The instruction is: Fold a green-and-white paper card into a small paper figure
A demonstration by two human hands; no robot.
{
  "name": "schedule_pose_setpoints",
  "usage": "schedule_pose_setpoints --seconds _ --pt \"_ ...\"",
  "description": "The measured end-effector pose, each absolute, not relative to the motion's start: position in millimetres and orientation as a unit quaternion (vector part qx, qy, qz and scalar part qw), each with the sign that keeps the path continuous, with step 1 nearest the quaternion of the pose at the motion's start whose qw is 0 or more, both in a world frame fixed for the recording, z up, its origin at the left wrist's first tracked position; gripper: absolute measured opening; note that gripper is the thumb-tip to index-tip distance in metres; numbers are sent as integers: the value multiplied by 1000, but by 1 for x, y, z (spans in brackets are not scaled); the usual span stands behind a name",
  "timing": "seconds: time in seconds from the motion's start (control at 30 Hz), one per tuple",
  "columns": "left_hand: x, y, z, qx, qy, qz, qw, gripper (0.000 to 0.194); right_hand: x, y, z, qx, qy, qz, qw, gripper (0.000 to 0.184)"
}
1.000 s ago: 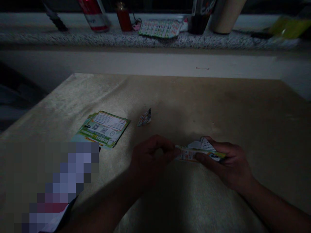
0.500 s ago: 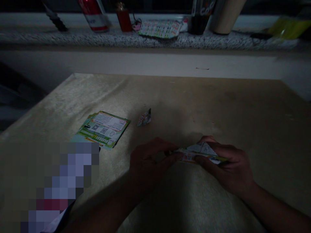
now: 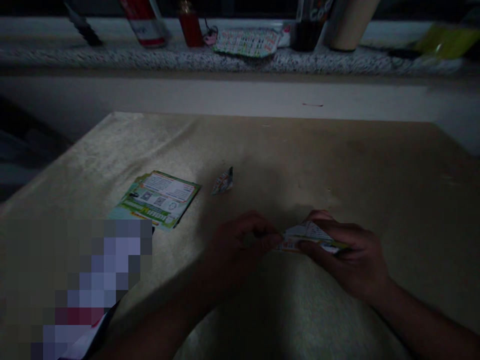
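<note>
A printed sheet of paper (image 3: 309,231), folded into a flat pointed shape, is held just above the table in front of me. My right hand (image 3: 352,252) is closed on its right part, thumb on the near face and fingers behind. At its left end my left hand (image 3: 240,245) pinches the paper between thumb and forefinger. Beyond the hands stands a small folded paper piece (image 3: 224,181), printed in a similar way. Left of it lies a stack of green-and-white printed leaflets (image 3: 165,195).
The table (image 3: 375,170) has a beige cover. Behind it, a speckled stone sill (image 3: 172,60) bears a red-and-white can (image 3: 144,25), a small red bottle (image 3: 190,27), a patterned pouch (image 3: 245,42), a dark drink bottle (image 3: 309,27) and a beige cylinder (image 3: 352,25). A pixelated area covers the lower left.
My left thumb and forefinger have drawn closer together at the paper's left end, and the left hand has shifted slightly right. My right hand keeps its grip almost unmoved.
</note>
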State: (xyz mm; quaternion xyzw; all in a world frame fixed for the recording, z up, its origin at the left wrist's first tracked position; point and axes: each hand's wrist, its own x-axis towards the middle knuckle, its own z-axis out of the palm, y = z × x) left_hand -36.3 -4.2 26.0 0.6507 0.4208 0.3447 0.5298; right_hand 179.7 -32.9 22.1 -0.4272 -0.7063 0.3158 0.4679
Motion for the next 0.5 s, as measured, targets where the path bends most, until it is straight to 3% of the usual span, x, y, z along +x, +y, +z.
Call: schedule_pose_setpoints --seconds 0.33,0.5 --pt "-51 1 27 856 307 309 279 16 182 -35 23 -467 -673 393 418 13" --pt "-48 0 30 839 321 341 278 13 182 -36 23 -473 -639 445 414 16"
